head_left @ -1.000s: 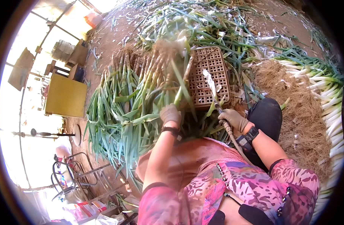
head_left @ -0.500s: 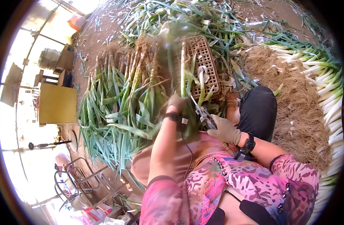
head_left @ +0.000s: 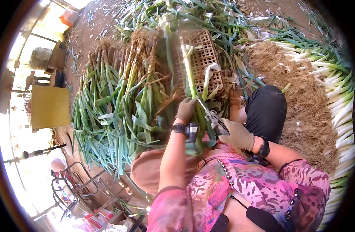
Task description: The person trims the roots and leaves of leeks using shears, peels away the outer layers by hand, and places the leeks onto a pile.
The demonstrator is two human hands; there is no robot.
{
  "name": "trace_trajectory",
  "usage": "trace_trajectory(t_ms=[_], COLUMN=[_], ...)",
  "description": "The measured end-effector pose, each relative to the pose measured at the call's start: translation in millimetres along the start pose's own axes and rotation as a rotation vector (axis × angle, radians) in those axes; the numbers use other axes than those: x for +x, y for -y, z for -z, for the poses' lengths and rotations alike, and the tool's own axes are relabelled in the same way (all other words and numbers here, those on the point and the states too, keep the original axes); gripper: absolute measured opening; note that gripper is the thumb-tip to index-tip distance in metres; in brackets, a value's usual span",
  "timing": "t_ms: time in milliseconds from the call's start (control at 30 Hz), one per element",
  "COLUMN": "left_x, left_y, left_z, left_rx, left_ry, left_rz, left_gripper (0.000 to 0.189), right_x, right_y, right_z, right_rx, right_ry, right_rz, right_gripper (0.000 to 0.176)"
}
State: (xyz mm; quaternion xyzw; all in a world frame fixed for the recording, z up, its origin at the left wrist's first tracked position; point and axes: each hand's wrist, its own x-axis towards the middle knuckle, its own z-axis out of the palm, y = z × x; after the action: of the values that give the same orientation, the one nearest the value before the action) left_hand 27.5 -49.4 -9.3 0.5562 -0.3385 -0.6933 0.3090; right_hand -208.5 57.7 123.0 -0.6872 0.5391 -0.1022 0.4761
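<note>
My left hand (head_left: 186,110), in a glove, is wrapped round a green onion stalk (head_left: 190,73) whose white end points away from me over a brown plastic crate (head_left: 203,50). In my right hand (head_left: 237,135), also gloved, is a grey metal tool (head_left: 217,123); its thin tip reaches the stalk just beside my left hand. A peeled strip of white and green leaf (head_left: 207,79) hangs over the crate, right of the stalk. Untrimmed onions (head_left: 140,69) with brown roots lie in bundles to the left of my left hand.
Cleaned white onions (head_left: 334,92) with long roots (head_left: 301,104) lie in a curved row at the right. Loose green leaves (head_left: 224,23) cover the ground ahead. A yellow box (head_left: 50,107) and a metal frame chair (head_left: 71,185) stand at the left.
My left hand has shifted slightly right, closer to the tool. The stalk now leans to the left at its far end, with leaf peeling off it. The camera view has shifted slightly.
</note>
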Motion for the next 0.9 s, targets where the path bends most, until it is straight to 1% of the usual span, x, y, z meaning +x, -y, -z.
trace_trajectory(t_ms=[67,100,200,233,300,333,367,400,467,500,600,700,733,767,800,833,867,900], left_x=[-3,-1,3,2,0,-1,-2,-6,-15,-15,-12,-1,0,-15,-14,-10,-7,-10], left_y=[-9,-6,2,4,1,-1,-3,-8,-16,-16,-13,5,9,-11,-6,2,7,8], left_z=[-3,-3,-5,-5,-1,1,4,4,0,-1,2,3,3,-4,-4,-2,-1,-3], left_rx=[-0.055,-0.051,-0.086,-0.113,-0.165,-0.129,-0.095,-0.06,-0.112,-0.12,-0.072,-0.036,-0.029,0.007,0.008,0.009,0.012,0.04], left_ry=[0.018,0.035,0.015,0.022,0.036,0.022,0.009,-0.003,-0.016,-0.018,-0.029,-0.037,-0.038,-0.032,-0.033,-0.035,-0.038,-0.056], left_rz=[0.041,0.053,-0.025,-0.045,-0.088,-0.097,-0.106,-0.114,-0.081,-0.081,-0.113,-0.177,-0.199,-0.14,-0.139,-0.14,-0.141,-0.174], left_gripper=[0.036,0.035,0.032,0.032,0.031,0.031,0.032,0.032,0.031,0.031,0.03,0.03,0.03,0.038,0.038,0.038,0.038,0.034], right_x=[-2,2,28,33,26,20,12,10,6,10,20,55,73,93,114,135,154,173], right_y=[-5,-5,-4,-2,4,8,12,13,13,11,7,-2,-2,1,5,3,12,13], right_z=[-5,-6,-10,-8,-11,-12,-11,-11,-12,-12,-18,-19,-15,-10,-1,5,16,25], right_rx=[-0.007,-0.031,-0.042,-0.033,-0.067,-0.087,-0.091,-0.097,-0.105,-0.098,-0.12,-0.123,-0.136,-0.147,-0.138,-0.174,-0.153,-0.172], right_ry=[-0.064,-0.132,-0.113,-0.115,-0.106,-0.099,-0.052,-0.055,-0.064,-0.051,-0.124,-0.174,-0.185,-0.198,-0.184,-0.203,-0.2,-0.213], right_rz=[-0.005,0.024,-0.004,0.018,0.034,0.042,0.023,0.018,0.005,-0.009,0.033,0.076,0.057,0.037,-0.042,-0.022,-0.115,-0.158], right_gripper=[0.059,0.056,0.055,0.054,0.057,0.058,0.065,0.066,0.07,0.068,0.065,0.06,0.056,0.052,0.047,0.045,0.049,0.052])
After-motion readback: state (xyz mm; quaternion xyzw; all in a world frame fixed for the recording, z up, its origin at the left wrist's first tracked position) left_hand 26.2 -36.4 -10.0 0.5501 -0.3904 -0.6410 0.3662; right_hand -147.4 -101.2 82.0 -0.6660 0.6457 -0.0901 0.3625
